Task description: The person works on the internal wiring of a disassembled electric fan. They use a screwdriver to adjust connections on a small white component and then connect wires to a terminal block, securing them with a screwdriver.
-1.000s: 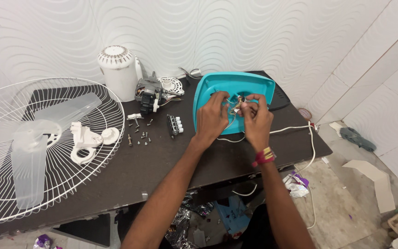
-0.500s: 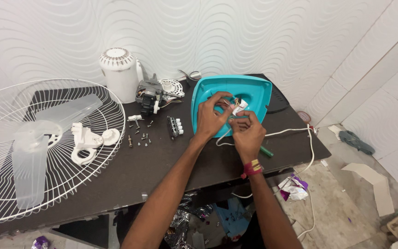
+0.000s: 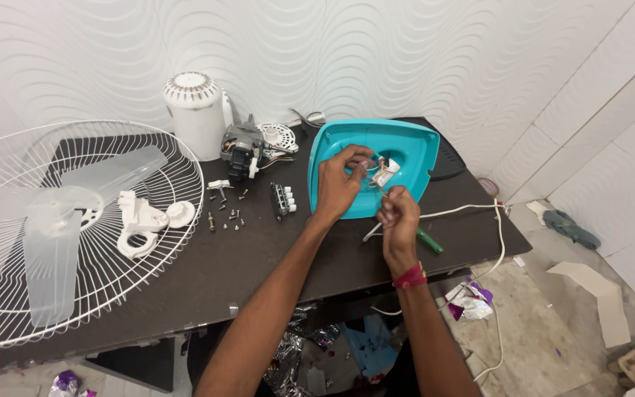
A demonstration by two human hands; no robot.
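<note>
Right hand (image 3: 398,213) has drawn back toward the body since the earlier frame, fingers pinched on thin wires. Left hand (image 3: 339,184), just beyond, is closed on a small white switch part (image 3: 385,173) inside the teal fan base (image 3: 413,151). Left of the hands: loose screws (image 3: 228,215), motor (image 3: 242,151), fan guard (image 3: 75,235). Fan stripped down; wiring unfinished.

Bare dark tabletop (image 3: 259,257) open along near edge. Loose small metal screws (image 3: 228,215) and black switch block (image 3: 282,200) lie left of teal plastic base (image 3: 406,147); white power cord (image 3: 472,212) crosses right side.
</note>
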